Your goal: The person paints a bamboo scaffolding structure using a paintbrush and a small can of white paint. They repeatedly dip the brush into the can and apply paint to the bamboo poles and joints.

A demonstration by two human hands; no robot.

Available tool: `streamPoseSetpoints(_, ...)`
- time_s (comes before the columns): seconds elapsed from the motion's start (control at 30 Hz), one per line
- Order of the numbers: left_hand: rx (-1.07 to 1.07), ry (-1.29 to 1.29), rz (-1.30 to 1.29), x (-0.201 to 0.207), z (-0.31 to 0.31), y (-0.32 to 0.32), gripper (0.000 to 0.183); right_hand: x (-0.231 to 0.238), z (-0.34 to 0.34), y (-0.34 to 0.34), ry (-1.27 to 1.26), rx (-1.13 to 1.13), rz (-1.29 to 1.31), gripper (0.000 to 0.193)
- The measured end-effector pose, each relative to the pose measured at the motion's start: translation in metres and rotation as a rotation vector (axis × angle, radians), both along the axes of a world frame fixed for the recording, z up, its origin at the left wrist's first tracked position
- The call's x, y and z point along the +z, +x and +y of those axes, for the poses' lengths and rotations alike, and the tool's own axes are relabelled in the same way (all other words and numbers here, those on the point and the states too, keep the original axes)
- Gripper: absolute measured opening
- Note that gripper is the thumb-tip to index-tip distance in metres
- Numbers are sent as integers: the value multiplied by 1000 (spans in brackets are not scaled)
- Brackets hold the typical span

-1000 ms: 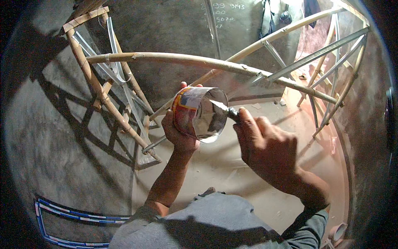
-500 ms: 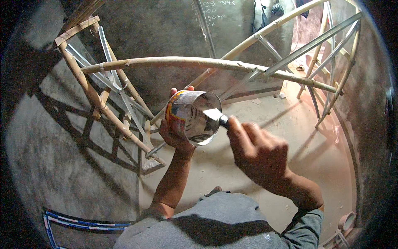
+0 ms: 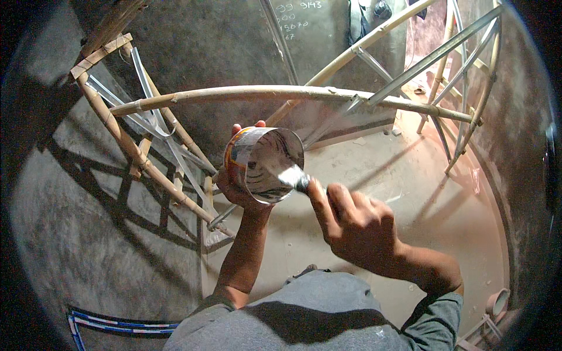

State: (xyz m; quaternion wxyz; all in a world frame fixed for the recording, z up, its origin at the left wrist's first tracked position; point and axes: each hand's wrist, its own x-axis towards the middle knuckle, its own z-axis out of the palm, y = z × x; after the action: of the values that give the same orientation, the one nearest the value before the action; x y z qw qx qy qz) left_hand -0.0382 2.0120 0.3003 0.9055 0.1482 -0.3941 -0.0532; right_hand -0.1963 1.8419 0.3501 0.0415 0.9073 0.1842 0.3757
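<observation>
My left hand (image 3: 235, 186) is wrapped round a paint can (image 3: 263, 158), a metal can with a coloured label, and tips its open mouth toward me and to the right. White smears and dark streaks show on the inner wall. My right hand (image 3: 358, 222) is closed round the dark handle of a putty knife (image 3: 290, 175), whose white-coated blade reaches into the can's mouth. Part of the blade is blurred by motion. My left palm and some fingers are hidden behind the can.
A bamboo pole (image 3: 246, 92) crosses in front of me, tied into a frame with metal channels (image 3: 433, 52) at the right. At the left stands a bamboo ladder-like frame (image 3: 126, 137) by a grey wall (image 3: 117, 251). Below lies a pale dusty floor (image 3: 374, 158).
The putty knife has moved left and slightly down, its blade deeper in the can. My right hand followed it. The can has shifted slightly left as my view moved a little.
</observation>
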Motion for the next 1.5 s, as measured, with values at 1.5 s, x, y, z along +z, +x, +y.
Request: streamPoseSetpoints(1.5, -43, 183, 194, -8, 6, 3, 82, -2, -14, 9, 123, 107, -57, 6)
